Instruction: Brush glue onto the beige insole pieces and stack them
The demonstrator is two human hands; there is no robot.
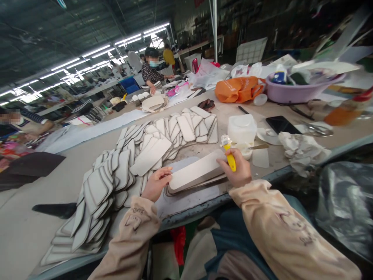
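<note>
Outstretched beige sleeves (288, 225), left hand (156, 183) pinching panel (195, 171), right hand (239, 168) pinching it plus yellow tool (231, 159)

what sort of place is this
Probably a factory workshop, judging by the many similar pale panels heaped on a large worktable and the rows of strip lights running overhead.

Over a stack (201, 180) on the desk (21, 233) before me, a panel (195, 170) spans from my left fingers (163, 173) to my right fingers (240, 156), which also hold a tool (231, 160). Left and behind extends a heap of panels (97, 184). Beyond my right hand stands a tub (242, 130); right of it, a phone (282, 125), a wad of paper (300, 147) nearer me. Behind sit a bag (236, 91) and, farther right, a basin (291, 93).
</note>
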